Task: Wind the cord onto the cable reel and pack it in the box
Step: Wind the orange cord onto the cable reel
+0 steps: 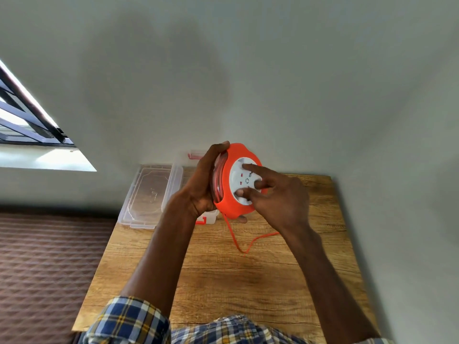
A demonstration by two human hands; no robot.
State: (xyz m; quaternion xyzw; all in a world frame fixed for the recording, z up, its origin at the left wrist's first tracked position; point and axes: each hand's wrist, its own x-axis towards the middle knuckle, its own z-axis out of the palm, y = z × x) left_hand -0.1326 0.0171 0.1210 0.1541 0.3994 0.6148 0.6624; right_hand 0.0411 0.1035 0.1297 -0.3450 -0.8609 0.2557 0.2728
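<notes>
I hold an orange cable reel point(229, 170) with a white socket face above the wooden table point(223, 274). My left hand point(202, 184) grips its rim from the left, fingers curled over the top and thumb under the bottom edge. My right hand point(275, 194) has its fingertips on the white face. Wound orange cord shows in the reel's groove. A loose length of orange cord point(239, 244) hangs from the reel's bottom and loops across the table, passing under my right wrist. The clear plastic box point(208, 217) with orange latches stands behind the reel, mostly hidden by my hands.
The box's clear lid point(149, 194) lies flat at the table's back left corner. A pale wall runs along the back and right of the table. A brown patterned surface point(49, 256) lies to the left, below a window point(29, 120).
</notes>
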